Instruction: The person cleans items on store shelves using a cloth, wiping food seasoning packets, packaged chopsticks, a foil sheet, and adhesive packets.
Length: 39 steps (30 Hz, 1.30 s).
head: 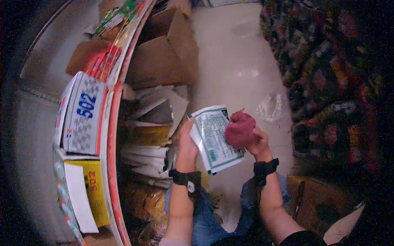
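Note:
My left hand [186, 141] grips the left edge of a flat white-and-green plastic packet [217, 141], which bears printing and a barcode. Bunched in my right hand [260, 143] is a dark pink cloth [240, 129]. The cloth lies over or just against the packet's right side; whether they touch is hard to tell. Most of my left fingers are hidden behind the packet. Both wrists wear black straps.
At left runs a shelf with a red-and-white edge strip [114, 129], holding a white checkered box [84, 117] and a yellow box [95, 190]. An open cardboard carton [166, 58] stands beyond. Crumpled clear plastic [270, 107] lies on the pale floor [227, 61]. Another carton [320, 200] sits at lower right.

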{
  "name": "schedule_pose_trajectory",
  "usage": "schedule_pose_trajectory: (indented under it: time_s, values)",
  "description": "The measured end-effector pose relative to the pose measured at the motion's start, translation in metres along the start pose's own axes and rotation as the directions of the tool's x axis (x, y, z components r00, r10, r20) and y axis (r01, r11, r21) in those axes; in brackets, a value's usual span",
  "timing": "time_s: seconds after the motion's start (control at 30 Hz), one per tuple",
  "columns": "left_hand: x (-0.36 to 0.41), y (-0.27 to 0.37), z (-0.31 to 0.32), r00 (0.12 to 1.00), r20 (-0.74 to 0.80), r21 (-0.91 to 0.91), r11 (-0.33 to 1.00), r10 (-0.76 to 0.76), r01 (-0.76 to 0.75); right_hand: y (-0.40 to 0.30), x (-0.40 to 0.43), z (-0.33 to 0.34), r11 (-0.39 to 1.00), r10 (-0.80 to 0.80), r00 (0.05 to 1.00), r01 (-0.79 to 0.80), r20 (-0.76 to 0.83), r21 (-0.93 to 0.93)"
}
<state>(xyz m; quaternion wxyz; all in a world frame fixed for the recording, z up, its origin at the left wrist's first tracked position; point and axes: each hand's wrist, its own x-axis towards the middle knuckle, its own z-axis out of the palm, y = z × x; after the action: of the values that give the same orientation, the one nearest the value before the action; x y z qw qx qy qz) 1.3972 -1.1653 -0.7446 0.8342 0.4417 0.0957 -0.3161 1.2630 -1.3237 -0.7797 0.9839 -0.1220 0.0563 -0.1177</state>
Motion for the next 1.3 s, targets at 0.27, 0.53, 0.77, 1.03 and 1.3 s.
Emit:
schedule_pose_trajectory:
  time_s: [0.27,0.53,0.77,1.03,1.3]
  values:
    - [0.0,-0.033,0.029,0.963,0.126,0.135,0.966,-0.238,0.221,-0.035,0.016,-0.014,0.895,-0.1,0.987,0.035,-0.123,-0.445]
    - [0.013,-0.047,0.033,0.933,0.218,0.399,0.899,-0.286,0.182,-0.033,0.003,-0.015,0.851,-0.26,0.944,0.126,-0.201,-0.509]
    - [0.019,-0.055,0.029,0.89,0.271,0.347,0.9,-0.366,0.264,-0.032,0.006,0.002,0.743,-0.384,0.915,0.226,-0.125,-0.63]
    - [0.027,-0.063,0.02,0.942,0.258,0.632,0.775,-0.217,0.005,-0.003,0.014,-0.017,0.359,-0.722,0.685,0.247,-0.1,-0.9]
    - [0.026,-0.078,0.014,0.918,0.378,0.832,0.477,-0.118,-0.282,0.027,0.024,-0.017,-0.048,-0.781,0.614,0.12,0.113,-0.992]
